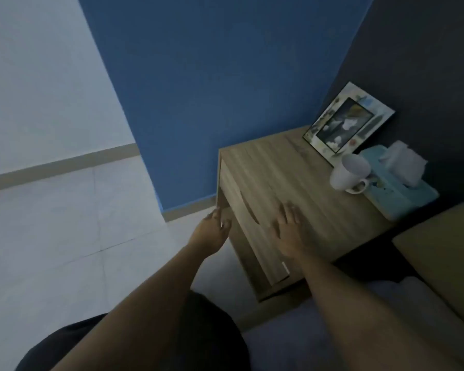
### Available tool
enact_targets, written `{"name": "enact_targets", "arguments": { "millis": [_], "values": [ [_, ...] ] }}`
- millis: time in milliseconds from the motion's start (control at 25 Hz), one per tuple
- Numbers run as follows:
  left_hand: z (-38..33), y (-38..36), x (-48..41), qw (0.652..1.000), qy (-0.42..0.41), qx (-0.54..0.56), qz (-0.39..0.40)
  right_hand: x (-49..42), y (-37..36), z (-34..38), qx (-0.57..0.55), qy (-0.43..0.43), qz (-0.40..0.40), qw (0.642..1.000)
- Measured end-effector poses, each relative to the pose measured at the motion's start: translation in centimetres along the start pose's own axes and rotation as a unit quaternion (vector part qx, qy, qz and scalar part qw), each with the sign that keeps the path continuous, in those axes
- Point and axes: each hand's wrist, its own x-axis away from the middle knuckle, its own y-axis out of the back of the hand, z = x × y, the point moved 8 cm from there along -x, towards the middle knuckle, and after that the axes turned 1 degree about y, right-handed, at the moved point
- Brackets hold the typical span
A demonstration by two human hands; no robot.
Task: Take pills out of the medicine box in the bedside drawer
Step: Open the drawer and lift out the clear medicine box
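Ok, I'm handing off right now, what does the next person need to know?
Left hand: open, fingers at the left front corner of the bedside table, holding nothing.
Right hand: open, flat on the tabletop near the front edge, empty.
Drawer: looks shut; medicine box and pills not visible.
On top at the back: picture frame, white mug, tissue box.
Done: nothing visible yet.
Left: open drawer, find box, take pills out.

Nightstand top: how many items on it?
3. Picture frame at the back corner, mug in front of it, tissue box right of the mug. Right hand also rests on top. Drawer contents hidden.
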Motion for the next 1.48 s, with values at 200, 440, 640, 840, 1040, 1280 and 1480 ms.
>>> {"name": "enact_targets", "arguments": {
  "millis": [200,440,640,840,1040,1280,1480],
  "values": [
    [0.2,-4.2,-5.2,0.998,0.046,0.039,0.033,-3.4,-1.0,-2.9,0.023,0.015,0.028,0.999],
    [1.6,-8.4,-9.9,0.983,0.13,0.118,0.057,-3.2,-1.4,-3.5,0.032,0.026,-0.027,0.999],
    [1.9,-10.7,-11.6,0.955,0.17,0.24,0.023,-3.4,-1.6,-3.7,0.033,0.025,-0.037,0.998],
    [2.0,-11.2,-12.1,0.944,0.16,0.288,0.006,-3.5,-1.6,-3.8,0.041,0.024,-0.037,0.998],
    [2.6,-9.9,-12.1,0.954,0.15,0.26,-0.005,-3.4,-1.5,-3.6,0.029,0.023,-0.033,0.999],
    [7.2,-7.4,-9.1,0.956,0.166,0.241,-0.004,-3.5,-1.8,-3.8,0.031,0.019,-0.024,0.999],
    [12.1,-3.9,-6.0,0.954,0.196,0.219,-0.048,-3.4,-1.5,-3.9,0.034,0.023,-0.048,0.998]
  ]
}}
